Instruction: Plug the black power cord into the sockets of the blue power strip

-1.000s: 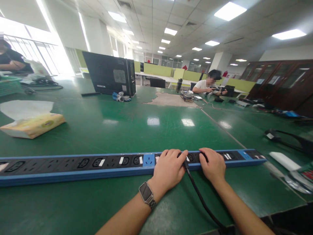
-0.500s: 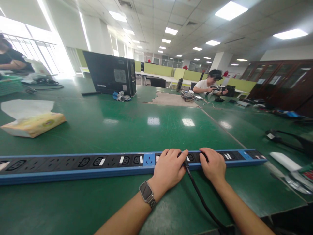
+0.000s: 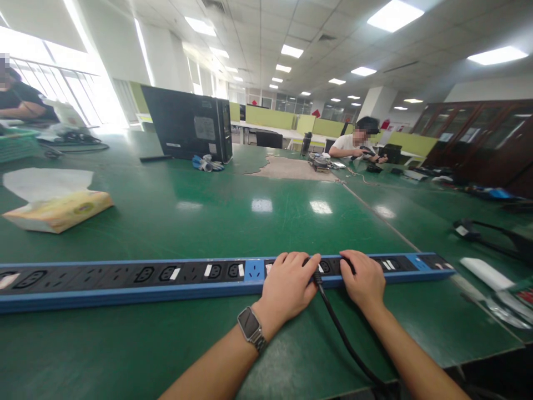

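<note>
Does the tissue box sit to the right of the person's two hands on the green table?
No, the tissue box lies far to the left of both the left hand and right hand, beyond the power strip.

1. Ceiling panels [image 3: 392,15] are lighting the room brightly and evenly
2. Windows [image 3: 75,89] at ten o'clock are blowing out to white
3. The green table [image 3: 233,222] is throwing back pale glare patches at twelve o'clock
4. Shadows are staying soft and faint
5. Wide-angle distortion is bending lines at three and nine o'clock
6. Distant desks are blurring slightly
</note>
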Available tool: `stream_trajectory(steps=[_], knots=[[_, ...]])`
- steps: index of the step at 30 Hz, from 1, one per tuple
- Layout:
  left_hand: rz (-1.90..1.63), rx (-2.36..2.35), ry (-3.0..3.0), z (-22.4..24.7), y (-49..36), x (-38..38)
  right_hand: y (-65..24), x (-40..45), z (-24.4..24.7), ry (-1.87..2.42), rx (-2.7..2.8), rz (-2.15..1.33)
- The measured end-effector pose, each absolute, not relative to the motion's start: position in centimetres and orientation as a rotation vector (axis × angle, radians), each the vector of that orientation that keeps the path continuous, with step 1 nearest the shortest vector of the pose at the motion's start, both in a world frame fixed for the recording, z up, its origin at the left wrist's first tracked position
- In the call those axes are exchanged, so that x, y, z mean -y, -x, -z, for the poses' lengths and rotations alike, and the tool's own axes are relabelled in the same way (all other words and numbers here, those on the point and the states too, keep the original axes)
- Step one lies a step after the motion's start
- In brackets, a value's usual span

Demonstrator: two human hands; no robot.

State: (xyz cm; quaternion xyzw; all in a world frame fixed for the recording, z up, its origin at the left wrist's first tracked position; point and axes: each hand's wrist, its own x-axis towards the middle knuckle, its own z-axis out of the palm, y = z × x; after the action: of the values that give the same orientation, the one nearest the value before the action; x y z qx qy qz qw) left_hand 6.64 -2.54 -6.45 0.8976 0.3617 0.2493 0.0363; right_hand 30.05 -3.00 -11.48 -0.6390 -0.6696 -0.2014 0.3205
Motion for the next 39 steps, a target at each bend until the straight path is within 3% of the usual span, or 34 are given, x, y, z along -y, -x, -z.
stream_trajectory(steps=[11, 19, 27, 35, 39], knots=[[-0.812, -1.064, -2.769, 6.5, -6.6, 2.4, -30.0, 2.9, 11.6, 1.695, 1.747, 0.537], [-1.526, -0.997, -2.419, 4.2, -5.4, 1.8, -29.9, 3.0, 11.4, 1.706, 1.751, 0.532], [-1.696, -1.240, -1.676, 3.4, 4.1, -1.9, -29.8, 3.0, 11.3, 1.708, 1.721, 0.512], [-0.884, -1.138, -2.261, 5.1, 6.0, 0.3, -29.7, 3.1, 11.3, 1.719, 1.710, 0.498], [-0.799, -1.144, -2.503, 5.8, 5.7, 0.7, -29.7, 3.1, 11.4, 1.715, 1.705, 0.503]])
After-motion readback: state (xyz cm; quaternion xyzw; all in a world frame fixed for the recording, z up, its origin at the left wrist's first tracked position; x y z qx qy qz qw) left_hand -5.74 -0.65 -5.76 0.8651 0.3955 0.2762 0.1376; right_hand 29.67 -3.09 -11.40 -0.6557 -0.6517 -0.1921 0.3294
